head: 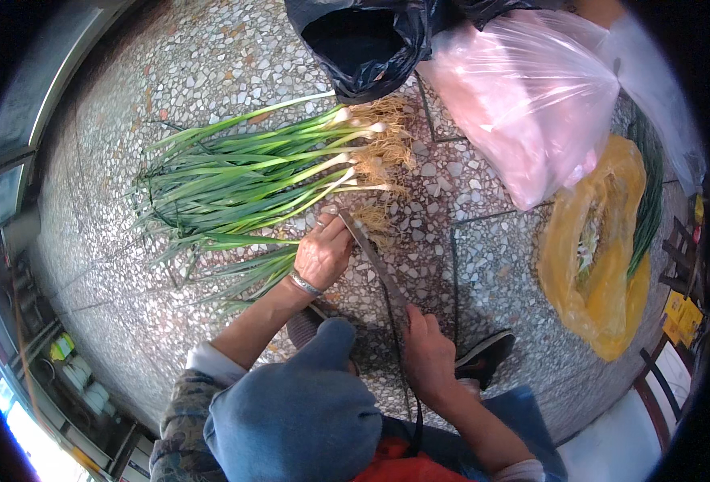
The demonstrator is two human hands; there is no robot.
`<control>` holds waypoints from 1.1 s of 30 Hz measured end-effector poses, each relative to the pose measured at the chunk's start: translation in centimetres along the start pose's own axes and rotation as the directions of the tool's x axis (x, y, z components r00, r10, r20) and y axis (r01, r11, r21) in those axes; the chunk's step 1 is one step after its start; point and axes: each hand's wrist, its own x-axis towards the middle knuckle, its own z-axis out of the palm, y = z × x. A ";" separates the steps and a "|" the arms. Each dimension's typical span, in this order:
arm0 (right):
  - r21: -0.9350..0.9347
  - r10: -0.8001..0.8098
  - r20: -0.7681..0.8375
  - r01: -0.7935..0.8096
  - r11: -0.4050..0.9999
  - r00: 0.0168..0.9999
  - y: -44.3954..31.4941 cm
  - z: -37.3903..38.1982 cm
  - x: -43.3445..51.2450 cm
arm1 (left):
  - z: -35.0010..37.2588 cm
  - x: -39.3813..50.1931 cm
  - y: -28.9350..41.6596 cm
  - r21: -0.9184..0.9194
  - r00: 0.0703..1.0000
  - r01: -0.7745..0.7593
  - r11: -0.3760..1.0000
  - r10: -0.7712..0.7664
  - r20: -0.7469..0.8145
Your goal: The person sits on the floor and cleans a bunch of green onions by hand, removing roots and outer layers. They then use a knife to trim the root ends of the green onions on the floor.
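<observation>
Green garlic plants (252, 162) lie in a row on the stone-chip floor, leaves to the left, white bulbs and tan roots (388, 141) to the right. At the near end of the row, my left hand (324, 250), wearing a ring and a silver bracelet, holds down the base of a few stalks. My right hand (428, 355) grips the lower end of a long, slightly curved knife (376, 259), whose handle the hand hides. The blade's far end lies by my left fingertips, beside roots (373, 223). Whether it touches a stalk, I cannot tell.
An open black plastic bag (373, 84) stands past the bulbs. Right of it is a full pinkish translucent bag (523, 114). Farther right lies a yellow plastic bag (617, 319) with roots and stalks inside, beside long green leaves (649, 199). A dark shoe (490, 358) is near my right hand.
</observation>
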 end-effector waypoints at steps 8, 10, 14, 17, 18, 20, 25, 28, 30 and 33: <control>0.000 0.009 -0.019 -0.009 1.000 1.000 -0.7 1.2 0.4 | -0.2 0.3 0.0 0.066 0.998 -0.041 0.997 0.037 0.049; -0.016 0.021 0.013 -0.021 1.000 1.000 -1.4 0.2 0.7 | -0.3 0.3 0.1 0.097 0.997 -0.047 0.994 0.041 0.068; -0.002 0.042 0.066 -0.042 0.999 0.997 -2.4 -1.6 0.9 | -0.4 0.2 0.4 0.136 0.997 -0.013 0.991 0.002 0.083; 0.016 0.025 0.056 -0.026 1.000 0.998 -2.4 -1.7 1.3 | 0.0 0.2 0.4 0.120 0.996 -0.018 0.993 0.008 0.085; 0.020 0.019 0.050 -0.020 1.000 0.999 -2.5 -1.5 1.4 | 0.2 0.1 0.2 0.108 0.996 -0.024 0.994 0.015 0.087; -0.010 -0.007 -0.002 0.007 1.000 1.000 -1.9 0.0 1.5 | 0.3 -0.2 -0.1 0.119 0.996 -0.035 0.992 0.026 0.080; -0.046 -0.062 -0.113 0.057 0.997 0.992 0.3 4.7 2.7 | 0.1 0.0 0.5 0.158 0.998 -0.002 0.987 -0.008 0.062; -0.056 -0.099 -0.170 0.091 0.994 0.980 1.6 6.6 3.1 | 0.1 -0.2 0.6 0.173 0.998 -0.011 0.985 0.001 0.056; -0.054 -0.118 -0.161 0.111 0.992 0.980 2.3 7.5 3.4 | 0.3 -0.5 0.4 0.206 0.999 -0.008 0.979 0.001 0.035; -0.022 -0.134 -0.204 0.133 0.991 0.970 2.5 7.6 3.6 | 0.5 -0.4 0.1 0.182 1.000 -0.020 0.983 0.016 0.020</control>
